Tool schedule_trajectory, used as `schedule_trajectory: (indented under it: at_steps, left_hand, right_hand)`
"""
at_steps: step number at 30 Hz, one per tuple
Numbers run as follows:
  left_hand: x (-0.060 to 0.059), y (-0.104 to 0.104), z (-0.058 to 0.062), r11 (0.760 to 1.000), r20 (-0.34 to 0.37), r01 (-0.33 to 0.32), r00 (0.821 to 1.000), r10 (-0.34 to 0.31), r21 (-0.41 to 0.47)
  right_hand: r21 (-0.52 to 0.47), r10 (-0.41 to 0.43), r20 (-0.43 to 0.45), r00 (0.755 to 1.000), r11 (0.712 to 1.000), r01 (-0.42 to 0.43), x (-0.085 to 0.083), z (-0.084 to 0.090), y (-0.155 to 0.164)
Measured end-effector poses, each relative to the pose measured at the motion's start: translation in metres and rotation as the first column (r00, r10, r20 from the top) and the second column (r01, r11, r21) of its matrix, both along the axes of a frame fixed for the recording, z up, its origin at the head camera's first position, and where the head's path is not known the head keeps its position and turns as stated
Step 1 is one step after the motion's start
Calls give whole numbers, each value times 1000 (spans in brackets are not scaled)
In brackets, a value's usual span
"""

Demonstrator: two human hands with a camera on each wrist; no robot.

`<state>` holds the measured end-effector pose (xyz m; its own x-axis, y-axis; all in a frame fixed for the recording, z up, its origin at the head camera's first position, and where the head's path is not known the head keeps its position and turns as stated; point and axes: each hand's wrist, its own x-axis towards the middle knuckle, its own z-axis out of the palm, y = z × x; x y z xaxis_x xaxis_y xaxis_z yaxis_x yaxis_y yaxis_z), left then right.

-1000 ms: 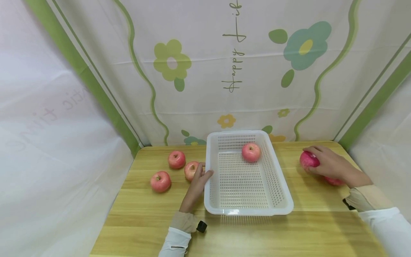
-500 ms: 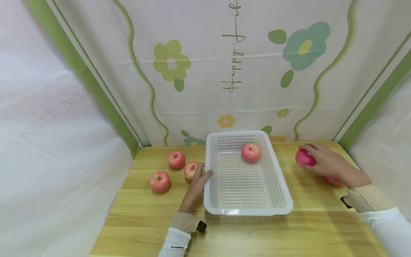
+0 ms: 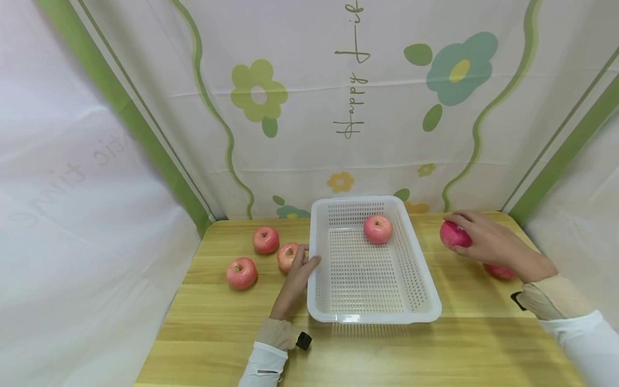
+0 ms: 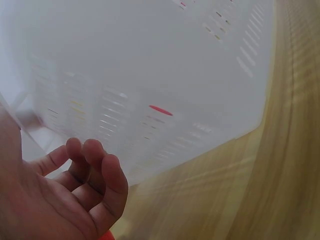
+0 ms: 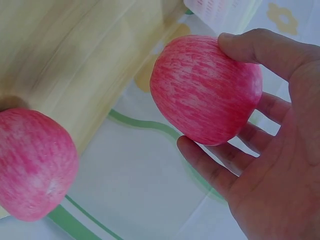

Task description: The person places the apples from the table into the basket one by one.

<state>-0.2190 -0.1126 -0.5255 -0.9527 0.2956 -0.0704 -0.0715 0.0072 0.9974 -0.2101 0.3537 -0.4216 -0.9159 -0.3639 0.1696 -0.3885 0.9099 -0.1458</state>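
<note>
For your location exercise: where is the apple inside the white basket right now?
In the head view, the apple lies in the far right part of the white basket, near its back wall, apart from both hands.

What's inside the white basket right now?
One pink apple lies in the white basket, toward its far end. The rest of the perforated floor shows bare; nothing inside is covered.
</note>
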Motion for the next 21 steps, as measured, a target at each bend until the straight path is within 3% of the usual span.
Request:
schedule_trajectory:
  at_steps: [21]
  left_hand:
    - [1,0,0,1000,8,-6,1000,6,-6]
  right_hand:
    - [16,72,-78,994,997,-71,5,16,-19]
